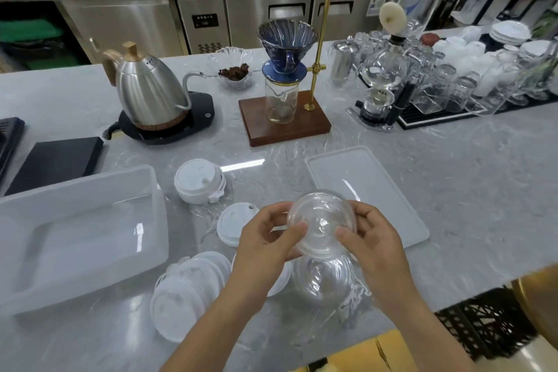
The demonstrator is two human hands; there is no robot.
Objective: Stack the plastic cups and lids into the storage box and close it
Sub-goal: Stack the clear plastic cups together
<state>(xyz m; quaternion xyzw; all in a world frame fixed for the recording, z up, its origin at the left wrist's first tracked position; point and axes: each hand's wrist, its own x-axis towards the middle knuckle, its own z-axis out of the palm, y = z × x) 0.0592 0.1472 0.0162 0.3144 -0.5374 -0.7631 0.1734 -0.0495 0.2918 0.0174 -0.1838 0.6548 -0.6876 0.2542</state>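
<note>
At a grey marble counter in a cafe, a person holds a clear plastic dome lid (321,225) between both hands, above a second clear dome (323,279) resting on the counter directly below. The left hand (267,238) pinches the lid's left rim, thumb on top; the right hand (367,235) pinches the right rim the same way. Both grips are closed on the lid, fingers curled beneath.

The storage box (90,187), open and apparently bare inside, sits to the left, well apart from the held lid, its long side running roughly left to right. The left hand is the nearer of the 2 to it, so the coming carry would go leftward, passing over the white lid (232,223) lying flat just beside the left hand. The box's own flat cover (389,181) lies to the right, beyond the right hand.

A stack of white lids (197,181) stands behind, between box and cover, and a fanned pile of frosted lids (187,293) lies near the box's front corner. Whether the held piece is 1 lid or several nested cannot be told. Judging by the bare box, the packing has hardly begun.
</note>
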